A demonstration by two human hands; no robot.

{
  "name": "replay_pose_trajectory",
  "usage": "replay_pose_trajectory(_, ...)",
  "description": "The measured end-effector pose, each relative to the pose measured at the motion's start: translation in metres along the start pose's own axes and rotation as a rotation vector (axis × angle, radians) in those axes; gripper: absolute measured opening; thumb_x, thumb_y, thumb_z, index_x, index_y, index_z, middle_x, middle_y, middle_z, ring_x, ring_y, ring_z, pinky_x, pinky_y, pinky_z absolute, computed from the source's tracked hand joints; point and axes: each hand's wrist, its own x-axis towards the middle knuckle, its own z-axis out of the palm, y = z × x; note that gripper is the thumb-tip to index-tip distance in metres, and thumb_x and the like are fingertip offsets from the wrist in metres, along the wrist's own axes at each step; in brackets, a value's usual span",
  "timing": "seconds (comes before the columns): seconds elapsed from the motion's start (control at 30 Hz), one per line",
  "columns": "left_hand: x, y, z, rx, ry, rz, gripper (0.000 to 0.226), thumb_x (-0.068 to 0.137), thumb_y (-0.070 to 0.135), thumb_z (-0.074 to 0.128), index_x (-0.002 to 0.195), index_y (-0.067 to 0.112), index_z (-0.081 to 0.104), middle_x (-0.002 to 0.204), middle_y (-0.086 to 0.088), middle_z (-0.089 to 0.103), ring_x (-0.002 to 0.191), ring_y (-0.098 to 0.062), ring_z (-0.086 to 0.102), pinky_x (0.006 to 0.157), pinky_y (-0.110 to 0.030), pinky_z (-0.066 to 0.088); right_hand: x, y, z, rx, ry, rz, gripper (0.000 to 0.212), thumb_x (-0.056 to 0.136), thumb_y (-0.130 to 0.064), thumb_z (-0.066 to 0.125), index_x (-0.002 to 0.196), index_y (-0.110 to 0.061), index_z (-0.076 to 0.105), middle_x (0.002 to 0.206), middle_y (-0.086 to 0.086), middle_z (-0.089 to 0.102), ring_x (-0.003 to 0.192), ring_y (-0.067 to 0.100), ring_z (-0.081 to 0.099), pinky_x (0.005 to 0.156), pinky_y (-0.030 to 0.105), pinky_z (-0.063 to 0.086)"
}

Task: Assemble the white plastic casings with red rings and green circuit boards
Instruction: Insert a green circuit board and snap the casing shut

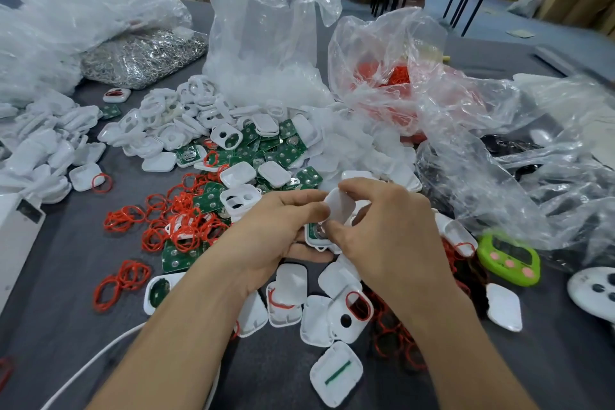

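The two hands meet in the middle of the grey bench (56,303), close to the person. The left hand (276,230) has its fingers curled under a small white case (315,245) and holds it. A green board (312,232) sits inside that case. The right hand (382,233) pinches a white cover (336,206) with its thumb and fingers, just above the case and tilted up. The cover touches the case at one side. Just left of the hands lies a messy heap of red rings (179,220). A bit farther away lies a pile of green boards (279,150), with loose white cases (159,130) mixed in and spreading off to the left. Near the person, under the wrists, lie more white cases, and one of them (351,313) has a red ring around its big hole. Far behind the piles stands a tall clear bag (266,27). To its right is a crinkly bag of red rings (392,77). To its left is a bag of shiny metal bits (143,57). A green timer (509,258) sits on the right side of the bench. A white cord (83,373) runs across the near left corner.
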Motion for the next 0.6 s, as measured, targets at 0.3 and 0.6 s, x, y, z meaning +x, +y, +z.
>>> replay_pose_trajectory(0.3,-0.004,0.007,0.006,-0.101,-0.038,-0.124,0.055,0.108,0.045,0.040,0.123,0.001,0.069,0.107,-0.022,0.074,0.082,-0.028,0.073,0.068,-0.043,0.064,0.001,0.021,-0.007,0.334,-0.028,0.048,0.048,0.062,-0.033,0.085,0.109,-0.039,0.077,0.097,-0.030,0.073,0.093,-0.009,0.069,0.080,0.023,0.059)
replay_pose_trajectory(0.6,-0.005,0.011,0.004,-0.118,-0.148,-0.165,0.078,0.103,0.063,0.026,0.129,0.000,0.065,0.100,-0.015,0.075,0.083,-0.026,0.074,0.075,-0.042,0.063,-0.005,0.017,-0.009,0.098,-0.189,-0.098,0.058,0.068,-0.044,0.077,0.125,-0.046,0.069,0.125,-0.022,0.068,0.118,-0.001,0.059,0.100,0.033,0.054)
